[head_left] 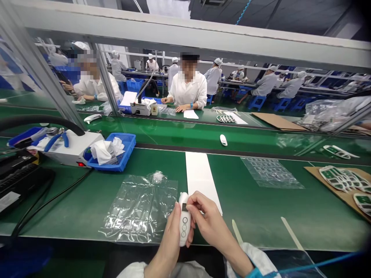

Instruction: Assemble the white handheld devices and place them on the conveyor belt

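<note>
A white handheld electronic device [184, 221] with a small dark display and a column of round buttons stands upright between my hands. My left hand [171, 239] wraps its lower side, and my right hand [205, 214] pinches its upper end. Just behind them lies a white paper strip [199, 174] on the green workbench [69, 200]. A crumpled clear plastic bag [139, 208] lies to the left of my hands.
Left of centre stand a white benchtop machine [72, 148] and a blue tray [111, 151] of white wipes. A clear plastic sheet [271, 173] and a cardboard sheet [342, 189] with green-and-white parts lie right. A co-worker [188, 83] sits across the bench.
</note>
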`<state>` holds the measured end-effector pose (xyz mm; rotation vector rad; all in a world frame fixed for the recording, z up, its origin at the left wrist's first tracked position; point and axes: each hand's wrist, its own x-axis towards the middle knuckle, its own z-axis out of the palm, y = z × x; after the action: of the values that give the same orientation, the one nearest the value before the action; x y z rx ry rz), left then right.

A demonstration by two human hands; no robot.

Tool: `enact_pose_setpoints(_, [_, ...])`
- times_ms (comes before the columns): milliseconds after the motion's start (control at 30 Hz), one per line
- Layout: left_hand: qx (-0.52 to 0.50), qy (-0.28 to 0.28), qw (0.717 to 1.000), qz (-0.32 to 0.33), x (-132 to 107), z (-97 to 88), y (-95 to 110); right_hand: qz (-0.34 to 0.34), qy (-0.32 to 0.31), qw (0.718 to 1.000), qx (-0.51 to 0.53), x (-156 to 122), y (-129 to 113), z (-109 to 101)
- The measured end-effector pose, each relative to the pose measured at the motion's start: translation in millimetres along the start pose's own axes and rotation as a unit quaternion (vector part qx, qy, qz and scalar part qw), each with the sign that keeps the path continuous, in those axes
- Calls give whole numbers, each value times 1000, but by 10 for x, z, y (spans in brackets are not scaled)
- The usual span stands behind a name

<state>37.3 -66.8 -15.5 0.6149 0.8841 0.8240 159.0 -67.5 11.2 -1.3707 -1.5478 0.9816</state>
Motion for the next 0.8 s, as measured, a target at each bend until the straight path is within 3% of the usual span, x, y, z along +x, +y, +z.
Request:
enact_pose_setpoints(200, [21, -25, 999, -10, -23, -45, 3, 16, -10, 1000, 25, 4, 22, 29])
enact_pose_setpoints(633, [54, -10, 998, 10, -34, -81, -49, 24, -1, 1000, 12, -17, 17, 37])
enact_pose_setpoints(800, [133, 2, 989, 60, 17, -102, -74, 84, -4, 985, 151, 1, 128, 120])
